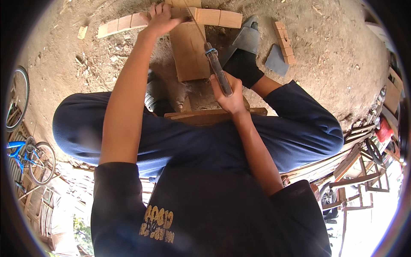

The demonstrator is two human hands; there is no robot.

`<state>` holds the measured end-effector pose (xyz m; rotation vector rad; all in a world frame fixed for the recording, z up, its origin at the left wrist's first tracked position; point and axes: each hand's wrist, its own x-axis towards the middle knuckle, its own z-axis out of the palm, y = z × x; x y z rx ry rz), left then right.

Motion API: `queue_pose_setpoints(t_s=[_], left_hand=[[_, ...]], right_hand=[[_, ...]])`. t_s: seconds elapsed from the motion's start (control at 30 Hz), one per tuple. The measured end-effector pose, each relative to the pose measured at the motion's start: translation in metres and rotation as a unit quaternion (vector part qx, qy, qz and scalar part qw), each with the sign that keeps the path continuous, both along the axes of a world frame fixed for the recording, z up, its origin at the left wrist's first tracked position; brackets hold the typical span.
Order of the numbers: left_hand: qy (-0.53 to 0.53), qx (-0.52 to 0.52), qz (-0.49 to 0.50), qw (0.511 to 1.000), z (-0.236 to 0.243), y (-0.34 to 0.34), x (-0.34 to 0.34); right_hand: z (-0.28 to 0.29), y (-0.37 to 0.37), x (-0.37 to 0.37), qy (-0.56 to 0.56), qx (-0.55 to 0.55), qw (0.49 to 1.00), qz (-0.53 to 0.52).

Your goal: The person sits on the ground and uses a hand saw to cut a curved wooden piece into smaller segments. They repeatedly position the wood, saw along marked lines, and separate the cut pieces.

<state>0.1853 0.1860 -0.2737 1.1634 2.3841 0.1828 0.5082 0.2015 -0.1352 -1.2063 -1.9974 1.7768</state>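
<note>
My left hand [162,20] presses down with spread fingers on a long, slightly curved wooden strip [209,17] crossed by several lines. The strip lies across a wider wooden board [190,55] in front of me. My right hand [231,96] is wrapped round the dark handle of a handsaw [219,73] with a blue band near its front. Its thin blade, seen almost edge-on, runs up to the strip just right of my left thumb. Whether the teeth are in the wood I cannot tell.
Small cut wooden blocks [283,43] lie in a row by a dark flat piece [277,60] at right. My sandalled foot [248,38] stands beside the board. Wood chips litter the dirt ground. A blue bicycle [30,156] is at far left, stacked timber [359,141] at right.
</note>
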Motion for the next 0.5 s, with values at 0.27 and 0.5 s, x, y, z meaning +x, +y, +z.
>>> queue_pose_setpoints(t_s=[0.27,0.5], left_hand=[[0.002,-0.046,-0.005,0.999,0.019,0.003,0.006],[-0.013,-0.06,0.005,0.998,0.023,0.01,0.001]], right_hand=[[-0.005,-0.01,0.01,0.012,0.009,1.0,-0.01],[0.005,0.0,0.003,-0.003,-0.007,1.0,0.003]])
